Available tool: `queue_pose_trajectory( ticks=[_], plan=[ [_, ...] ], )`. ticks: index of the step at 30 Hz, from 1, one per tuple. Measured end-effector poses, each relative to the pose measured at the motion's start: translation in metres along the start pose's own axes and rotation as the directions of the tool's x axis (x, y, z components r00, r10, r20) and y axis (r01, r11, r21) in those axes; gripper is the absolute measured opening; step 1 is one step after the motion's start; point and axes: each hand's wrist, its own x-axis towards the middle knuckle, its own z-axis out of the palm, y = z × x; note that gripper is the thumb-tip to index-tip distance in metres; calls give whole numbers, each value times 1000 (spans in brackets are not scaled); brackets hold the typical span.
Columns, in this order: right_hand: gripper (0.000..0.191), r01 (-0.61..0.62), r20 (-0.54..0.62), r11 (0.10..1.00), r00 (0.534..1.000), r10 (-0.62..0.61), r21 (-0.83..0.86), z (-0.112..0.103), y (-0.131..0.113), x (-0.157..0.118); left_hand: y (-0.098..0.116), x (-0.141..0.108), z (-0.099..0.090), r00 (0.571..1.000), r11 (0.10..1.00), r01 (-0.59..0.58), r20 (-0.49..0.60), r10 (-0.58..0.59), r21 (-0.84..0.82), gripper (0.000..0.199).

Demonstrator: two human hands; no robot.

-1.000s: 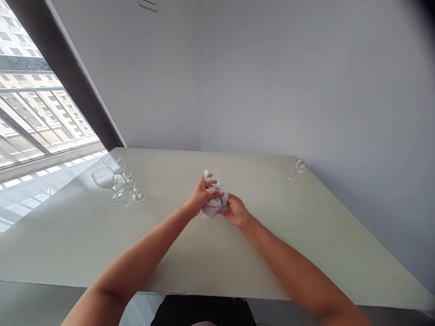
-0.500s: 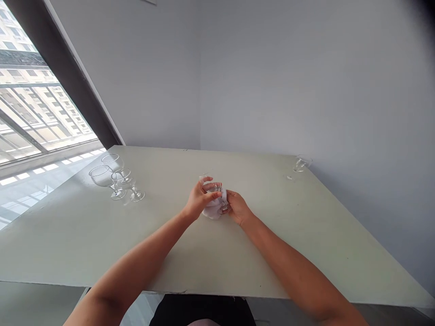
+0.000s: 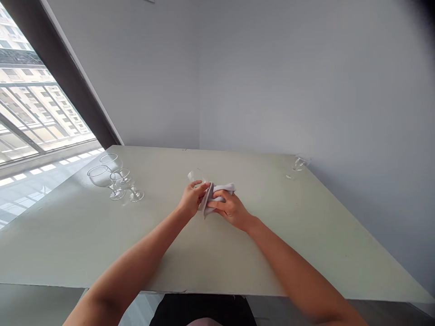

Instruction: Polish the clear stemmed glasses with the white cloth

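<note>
My left hand is closed on a clear stemmed glass, whose bowl shows past the fingers, pointing away to the upper left. Its stem and foot are hidden by the fingers and cloth. A white cloth is bunched in my right hand, pressed against the glass's lower end. One greyish flap of the cloth hangs down between the two hands. Both hands are close together above the middle of the table.
Three clear wine glasses stand grouped at the left, the nearest being a wine glass. Another clear glass stands by the table's far right corner. Grey walls border the far and right sides; a window is at the left.
The glass and my left hand have shifted slightly left. My right hand has turned over and now wraps the cloth around the glass's lower end, which showed before.
</note>
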Motion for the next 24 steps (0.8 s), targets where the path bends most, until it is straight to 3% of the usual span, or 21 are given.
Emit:
queue_pose_trajectory(
  ticks=[2,4,5,7,9,10,13,15,16,17,19,21,22,24],
  plan=[
    [18,-68,-22,980,997,74,188,-3,0,1,-1,0,1,997,999,2,81,0,-32,37],
    [17,-163,-51,881,977,206,443,-7,0,3,-2,1,2,987,995,3,159,12,-97,30],
    [17,-206,-50,787,957,287,582,-8,0,5,-2,1,2,982,990,4,185,22,-138,28],
    [20,-254,-11,515,890,456,819,-3,2,7,-3,1,3,979,974,-9,197,55,-225,24],
    [26,-255,73,234,806,587,938,8,4,9,-2,0,5,980,959,-62,165,111,-277,23],
    [29,-254,114,135,766,632,958,14,4,9,-2,-1,6,980,955,-99,139,143,-280,24],
    [34,-296,207,12,697,687,955,31,1,8,1,-2,8,970,951,-225,44,239,-210,34],
    [38,-411,292,33,700,652,911,33,-1,6,3,-1,7,949,942,-313,-15,313,-124,40],
    [39,-500,351,89,712,609,861,31,-2,5,5,0,5,932,929,-362,-42,360,-79,43],
    [40,-587,400,195,724,562,786,26,-3,4,7,1,4,908,909,-415,-70,412,-35,45],
    [40,-652,417,513,755,505,559,13,-4,3,11,2,-1,846,855,-515,-122,518,61,51],
    [36,-564,289,769,822,491,299,-3,-7,4,15,1,-4,788,801,-577,-148,598,162,56],
    [33,-522,188,831,851,491,195,-11,-9,6,16,-1,-4,771,781,-590,-143,620,206,58],
    [28,-486,3,871,873,487,72,-22,-14,12,15,-6,0,765,759,-593,-105,635,268,59]
  ],
)
